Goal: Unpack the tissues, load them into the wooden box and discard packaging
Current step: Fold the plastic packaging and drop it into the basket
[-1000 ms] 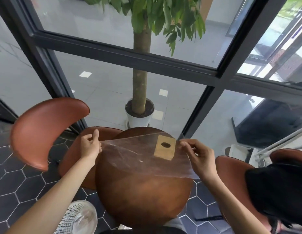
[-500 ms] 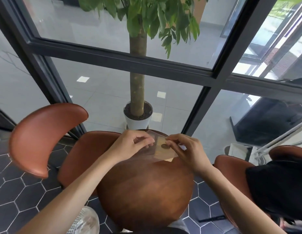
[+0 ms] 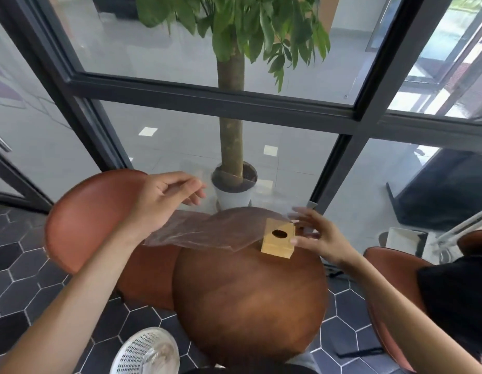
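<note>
A small wooden box (image 3: 277, 240) with an oval hole in its top stands at the far right of the round wooden table (image 3: 248, 298). A clear plastic packaging sheet (image 3: 207, 230) stretches in the air from my left hand (image 3: 161, 203) across to the box, and its right part lies over the box's far edge. My left hand grips the sheet's left end above the chair. My right hand (image 3: 312, 236) is beside the box with its fingers spread, the thumb touching the box's right side. No tissues are visible.
A white mesh basket (image 3: 145, 352) stands on the floor at the bottom left. Brown chairs sit left (image 3: 91, 220) and right (image 3: 391, 271) of the table. A potted tree (image 3: 234, 184) stands behind the glass wall. A black item (image 3: 458, 300) lies on the right chair.
My hands were together over the box with the sheet folded between them. They have moved apart: the left hand drew the sheet to the left, and the right hand opened beside the box.
</note>
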